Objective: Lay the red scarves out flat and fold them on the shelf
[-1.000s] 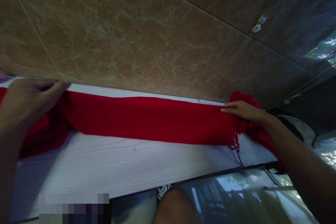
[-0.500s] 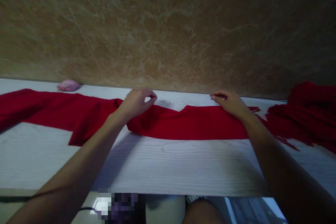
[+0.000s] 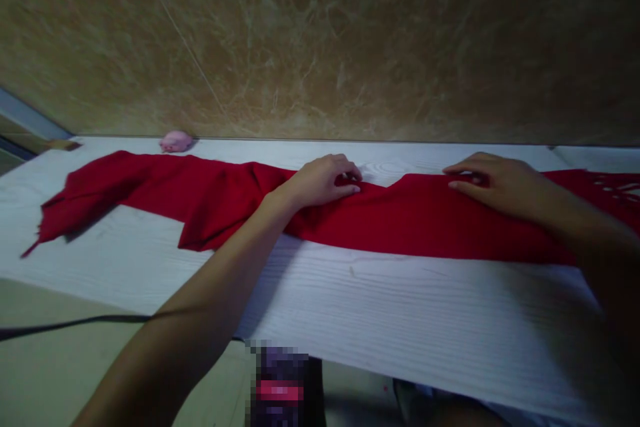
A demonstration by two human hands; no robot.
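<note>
A long red cloth (image 3: pixel 430 220) is laid across the white worktop (image 3: pixel 380 313), closer to the tiled wall (image 3: pixel 310 47) than to the near edge. Its long axis is run from left to right, roughly parallel to the foot of the wall. The left end is bent towards the near left, and a thin tuft of threads is pointed that way. At the right, fringe strands are seen beside the picture's border; what lies past them cannot be told. The strip is twisted left of centre, where a folded corner is pointed towards the near edge; to the right of this it is spread flatter, with a small notch in its far edge.

The left hand (image 3: pixel 333 180) is placed over the cloth's far edge, its fingers curled and a narrow gap left before the thumb. The right hand (image 3: pixel 487 180) is held farther along that edge, thumb and fingers parted slightly wider. A small pink object (image 3: pixel 176 141) is set by the wall, beyond the cloth's left part.
</note>
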